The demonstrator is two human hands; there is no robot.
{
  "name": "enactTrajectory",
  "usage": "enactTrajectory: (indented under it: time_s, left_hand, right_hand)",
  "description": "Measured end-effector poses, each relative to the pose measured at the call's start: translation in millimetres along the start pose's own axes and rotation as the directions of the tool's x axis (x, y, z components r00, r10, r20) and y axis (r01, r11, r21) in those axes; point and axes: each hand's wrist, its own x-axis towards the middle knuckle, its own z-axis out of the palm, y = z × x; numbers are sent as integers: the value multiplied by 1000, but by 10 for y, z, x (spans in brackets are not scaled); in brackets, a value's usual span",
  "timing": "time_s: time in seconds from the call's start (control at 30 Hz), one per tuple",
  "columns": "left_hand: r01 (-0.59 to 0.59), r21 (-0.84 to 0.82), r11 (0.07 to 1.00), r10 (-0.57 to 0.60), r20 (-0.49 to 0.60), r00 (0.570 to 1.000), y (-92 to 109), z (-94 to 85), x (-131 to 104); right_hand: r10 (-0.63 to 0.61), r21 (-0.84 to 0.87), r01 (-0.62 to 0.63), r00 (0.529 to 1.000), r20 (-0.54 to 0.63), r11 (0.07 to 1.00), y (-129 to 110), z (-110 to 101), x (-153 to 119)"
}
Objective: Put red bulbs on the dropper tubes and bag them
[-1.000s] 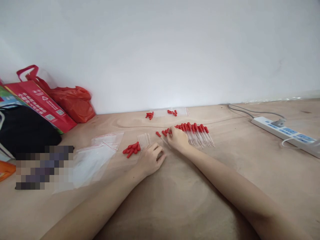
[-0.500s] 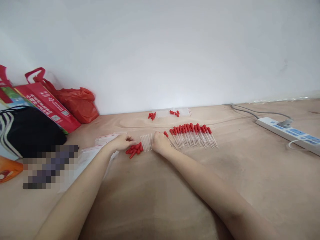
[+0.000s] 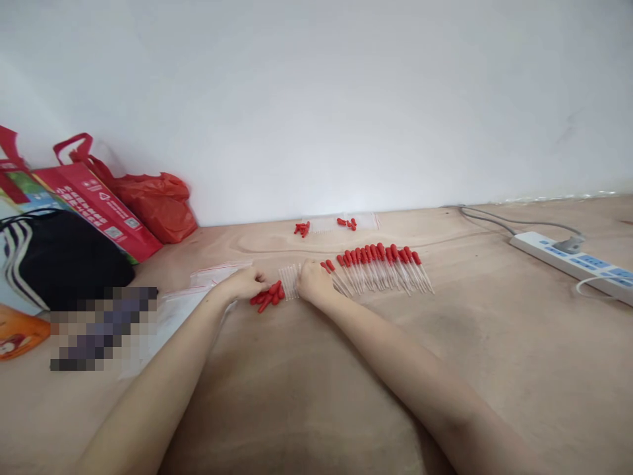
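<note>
My left hand (image 3: 250,284) reaches over a small pile of red rubber bulbs (image 3: 270,298), its fingers bent; whether it grips one cannot be made out. My right hand (image 3: 314,280) is closed at the right end of a short row of clear glass tubes (image 3: 289,282), and what its fingers hold is too small to name. Just right of that hand begins a long row of droppers (image 3: 378,267), clear tubes with red bulbs on their far ends.
Clear plastic bags (image 3: 173,316) lie under and beside my left forearm. More red bulbs (image 3: 302,229) and a clear bag (image 3: 366,221) are by the wall. Red bags (image 3: 165,208) and a black bag (image 3: 69,260) stand left; a power strip (image 3: 573,264) lies right.
My right hand has shifted slightly left along the tubes, and two red bulbs now show beside it where one was plain. My left hand remains at the pile.
</note>
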Motion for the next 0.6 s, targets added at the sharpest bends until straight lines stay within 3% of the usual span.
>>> enactTrajectory:
  time_s: [0.2, 0.4, 0.6]
  left_hand:
    - [25, 16, 1000, -24, -29, 999, 11, 10, 4]
    - [27, 28, 999, -26, -45, 999, 53, 9, -20]
    - [70, 98, 993, -49, -204, 978, 128, -50, -62]
  right_hand:
    - [12, -13, -13, 999, -37, 1000, -35, 39, 31]
    - [82, -36, -85, 994, -68, 996, 134, -15, 41]
    - [119, -29, -121, 990, -73, 992, 240, -41, 83]
